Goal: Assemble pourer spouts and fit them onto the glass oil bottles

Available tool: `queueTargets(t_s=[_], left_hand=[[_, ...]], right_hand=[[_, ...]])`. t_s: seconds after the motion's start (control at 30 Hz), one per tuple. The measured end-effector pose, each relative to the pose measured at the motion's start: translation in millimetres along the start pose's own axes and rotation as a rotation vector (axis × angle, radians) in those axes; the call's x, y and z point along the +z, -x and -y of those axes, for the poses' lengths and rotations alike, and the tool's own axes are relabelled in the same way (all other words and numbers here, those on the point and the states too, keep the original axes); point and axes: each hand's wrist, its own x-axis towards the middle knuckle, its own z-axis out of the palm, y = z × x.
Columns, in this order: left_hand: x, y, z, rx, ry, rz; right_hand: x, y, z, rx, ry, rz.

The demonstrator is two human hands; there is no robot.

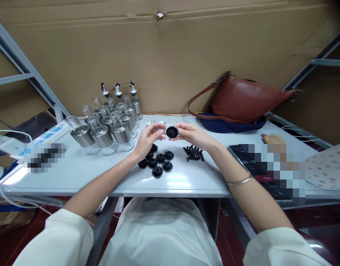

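Note:
My right hand [192, 135] pinches a round black cap [172, 131] above the white table [75, 170]. My left hand [148, 139] is raised beside it, fingers curled, with its fingertips close to the cap's left side and a small silvery part hard to make out. Below my hands lie several more black caps [157, 162] in a cluster. A small pile of thin black stoppers [194, 153] lies just right of them, under my right wrist.
Several glass bottles with steel sleeves [108, 125] stand at the back left, three with pourer tops [117, 89]. A brown leather bag [242, 99] rests on dark blue cloth at the back right. A power strip [49, 136] lies at left, a dark flat device [258, 170] at right.

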Motion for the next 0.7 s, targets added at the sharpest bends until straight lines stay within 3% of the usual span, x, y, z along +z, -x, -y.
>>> queueTargets(t_s=[0.13,0.33,0.57,0.7], left_hand=[[-3.1,0.1,2.4,-0.05,0.009,0.097],[-5.4,1.9,3.5,-0.011,-0.022,0.204],[-2.2,2.6,-1.9,-0.018,-0.086,0.17],[0.4,3.0,-1.9,-0.053,-0.096,0.117]], right_hand=[[1.7,1.0,0.8,0.019,0.019,0.035],[2.3,0.9,1.0,0.035,0.056,0.022],[2.8,-0.7,-0.9,0.035,0.121,-0.005],[4.8,-1.7,-1.1,-0.032,0.205,-0.142]])
